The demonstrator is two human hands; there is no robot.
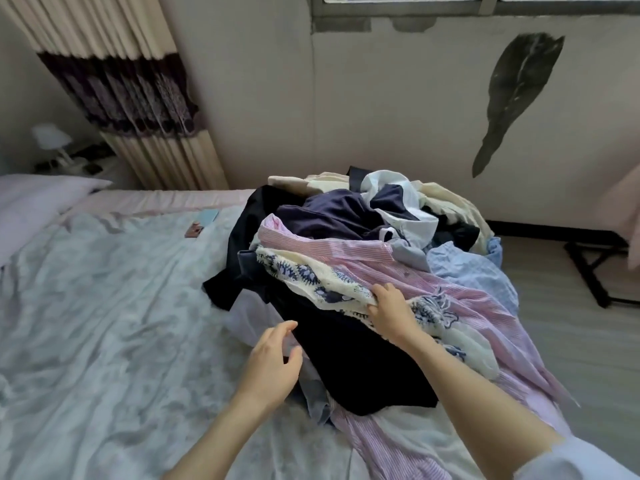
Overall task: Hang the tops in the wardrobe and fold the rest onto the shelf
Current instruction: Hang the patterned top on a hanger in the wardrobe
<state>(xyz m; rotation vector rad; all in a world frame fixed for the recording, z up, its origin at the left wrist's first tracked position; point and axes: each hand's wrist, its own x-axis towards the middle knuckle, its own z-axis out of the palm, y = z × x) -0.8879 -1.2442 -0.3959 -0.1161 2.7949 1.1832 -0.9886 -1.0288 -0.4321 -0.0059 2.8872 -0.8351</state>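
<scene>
A heap of clothes [363,237] lies on the right side of the bed. On top are a pink striped shirt [460,299], a cream garment with a blue pattern [304,275], navy pieces and white ones. A black garment [360,362] spreads at the heap's front. My right hand [389,311] grips the cream patterned garment at its front edge. Just left of the black garment, my left hand [273,362] hovers with its fingers relaxed, holding nothing.
The bed [104,323] has a pale blue rumpled cover, with a pillow [38,206] at the far left. Two small flat items [202,221] lie on the cover behind the heap. A curtain [138,109] hangs beyond, and a black folding frame [595,268] stands on the floor at right.
</scene>
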